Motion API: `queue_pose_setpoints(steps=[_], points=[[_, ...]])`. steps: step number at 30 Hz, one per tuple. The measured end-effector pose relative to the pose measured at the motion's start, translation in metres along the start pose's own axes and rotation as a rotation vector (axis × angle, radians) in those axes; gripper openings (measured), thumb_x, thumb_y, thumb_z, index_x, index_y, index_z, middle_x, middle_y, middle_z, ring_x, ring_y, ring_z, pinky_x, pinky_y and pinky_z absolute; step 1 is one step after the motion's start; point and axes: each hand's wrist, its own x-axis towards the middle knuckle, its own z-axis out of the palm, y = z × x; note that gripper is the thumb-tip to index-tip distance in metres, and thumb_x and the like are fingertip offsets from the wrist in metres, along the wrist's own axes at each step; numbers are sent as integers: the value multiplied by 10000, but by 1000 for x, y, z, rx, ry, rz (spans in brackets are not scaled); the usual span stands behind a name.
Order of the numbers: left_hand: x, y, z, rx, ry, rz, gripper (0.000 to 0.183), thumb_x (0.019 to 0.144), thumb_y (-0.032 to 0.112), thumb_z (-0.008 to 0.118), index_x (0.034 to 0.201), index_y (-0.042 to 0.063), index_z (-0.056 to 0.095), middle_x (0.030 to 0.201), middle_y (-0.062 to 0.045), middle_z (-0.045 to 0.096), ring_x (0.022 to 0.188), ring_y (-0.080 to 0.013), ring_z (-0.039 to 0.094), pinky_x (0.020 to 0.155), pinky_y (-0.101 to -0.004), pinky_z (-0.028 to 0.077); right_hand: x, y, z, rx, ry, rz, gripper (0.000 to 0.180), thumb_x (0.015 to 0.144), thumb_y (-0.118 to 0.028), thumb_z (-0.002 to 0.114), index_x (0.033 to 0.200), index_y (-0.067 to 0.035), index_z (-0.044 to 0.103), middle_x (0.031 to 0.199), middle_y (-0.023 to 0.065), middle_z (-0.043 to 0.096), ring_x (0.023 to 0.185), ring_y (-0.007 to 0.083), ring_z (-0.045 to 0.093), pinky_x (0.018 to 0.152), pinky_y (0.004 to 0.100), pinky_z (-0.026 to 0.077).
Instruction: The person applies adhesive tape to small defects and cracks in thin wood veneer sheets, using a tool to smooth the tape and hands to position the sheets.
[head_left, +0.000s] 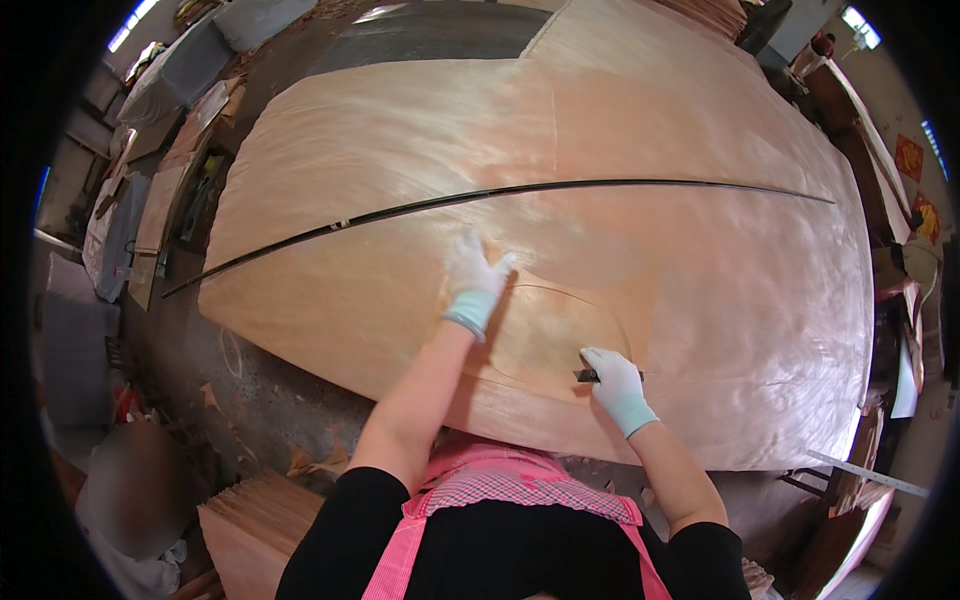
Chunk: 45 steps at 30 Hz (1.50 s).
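My left hand (478, 270), in a white glove with a mint cuff, reaches forward over a broad sheet of thin tan wood veneer (337, 165). Its fingers are spread and slightly blurred, with nothing in them. My right hand (616, 381), gloved the same way, is shut on a dark cutter knife (587, 375) near the sheet's front edge. Between and around the hands runs a thin curved line (577, 294) like part of an oval in the veneer. Beyond my left hand a long, slim black rod (480, 193) lies across the sheet.
At front left stands a stack of veneer sheets (259, 517), with a person (139, 495) beyond it. Torn scraps (315, 461) litter the floor. A perforated metal strip (870, 472) juts out at right. Boards and covered stacks (169, 75) line the left side.
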Motion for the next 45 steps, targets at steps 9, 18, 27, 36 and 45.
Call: queue_pose_setpoints(steps=[9,18,27,36,45], points=[[31,-30,-82,35,-184,163,227,814,272,705,883,58,674,1062,-116,659,1029,-284,594,904,-410,450,5,-8,0,34,-27,44,382,752,-17,613,1129,-65,648,1141,130,666,1056,332,615,910,400,500],[-109,-105,-299,-267,358,-347,117,884,128,671,935,23,663,826,25,604,754,-63,528,688,-218,452,4,5,-2,-20,-96,27,412,775,-12,564,1171,-90,645,1187,102,656,1093,297,609,931,391,494],[-158,-193,-402,773,1135,-21,347,906,139,567,1209,-29,578,1187,-166,614,1073,-281,591,922,-395,464,8,-29,-9,-305,-199,81,388,791,-64,590,1179,-79,616,1122,113,620,1027,302,621,861,404,515],[-124,26,-38,256,-283,974,259,799,99,539,1030,60,651,1125,-108,600,1204,-301,501,1151,-484,245,-1,-29,16,-359,-74,136,287,868,-142,535,1134,-81,621,1067,101,609,1015,267,621,822,391,527],[-136,47,5,511,-449,976,270,784,125,546,1012,93,688,1116,-80,636,1252,-262,456,1176,-530,162,-103,-27,-11,274,465,95,544,742,18,609,1277,-80,583,1244,153,614,1114,319,603,916,365,500]])
